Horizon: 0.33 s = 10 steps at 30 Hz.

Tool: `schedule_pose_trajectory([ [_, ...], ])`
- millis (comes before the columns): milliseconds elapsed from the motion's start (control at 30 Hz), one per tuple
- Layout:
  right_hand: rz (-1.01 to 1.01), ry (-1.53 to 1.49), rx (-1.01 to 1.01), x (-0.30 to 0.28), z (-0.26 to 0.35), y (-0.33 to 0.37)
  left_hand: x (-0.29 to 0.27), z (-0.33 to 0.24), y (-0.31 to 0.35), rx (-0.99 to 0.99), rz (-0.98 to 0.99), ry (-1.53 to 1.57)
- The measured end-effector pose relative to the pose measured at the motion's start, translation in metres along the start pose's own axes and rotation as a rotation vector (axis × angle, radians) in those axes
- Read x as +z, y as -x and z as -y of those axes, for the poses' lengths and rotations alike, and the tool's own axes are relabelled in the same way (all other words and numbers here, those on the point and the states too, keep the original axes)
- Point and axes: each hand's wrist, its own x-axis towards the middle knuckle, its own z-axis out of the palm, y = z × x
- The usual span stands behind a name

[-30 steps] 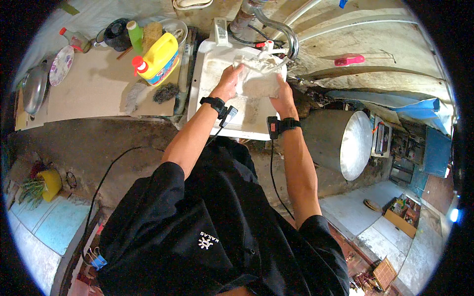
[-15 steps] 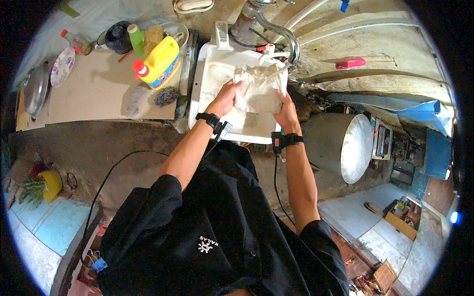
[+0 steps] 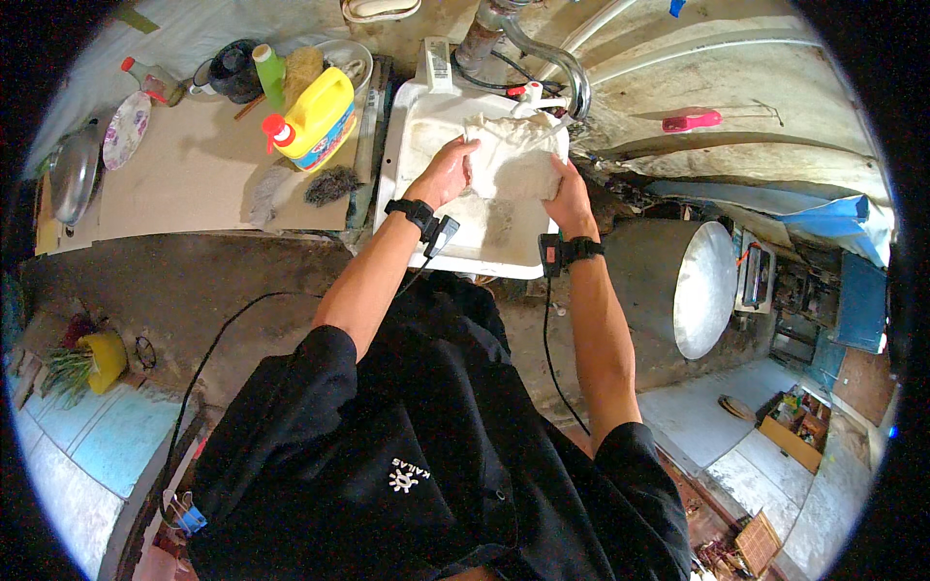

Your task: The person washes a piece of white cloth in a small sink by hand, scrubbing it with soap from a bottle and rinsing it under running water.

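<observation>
A whitish, wet-looking cloth (image 3: 513, 160) is stretched between my two hands over the white sink (image 3: 489, 242). My left hand (image 3: 448, 172) pinches its left edge, thumb on top. At its right edge, my right hand (image 3: 570, 196) grips with the thumb along the side; the fingers underneath are hidden. The cloth's far edge is bunched and lies just under the tap with a red handle (image 3: 526, 93).
Left of the sink, a board-topped counter (image 3: 184, 194) holds a yellow jug with a red cap (image 3: 315, 121), a dark scouring pad (image 3: 331, 186), a green bottle (image 3: 269, 76) and a patterned plate (image 3: 126, 131). A large metal drum (image 3: 659, 281) stands to the right.
Both hands have moved the cloth slightly away from me, toward the tap. Its near edge has drawn up, so more of the sink's basin shows below it.
</observation>
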Motion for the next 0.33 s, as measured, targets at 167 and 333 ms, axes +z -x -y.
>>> schedule_pose_trajectory([
  [167,-0.117,0.064,0.017,-0.013,0.002,0.003,0.056,-0.001,0.006,-0.039,-0.079,0.028],
  [333,-0.089,-0.207,0.079,0.004,-0.018,-0.004,0.068,-0.005,0.015,0.023,-0.085,-0.283],
])
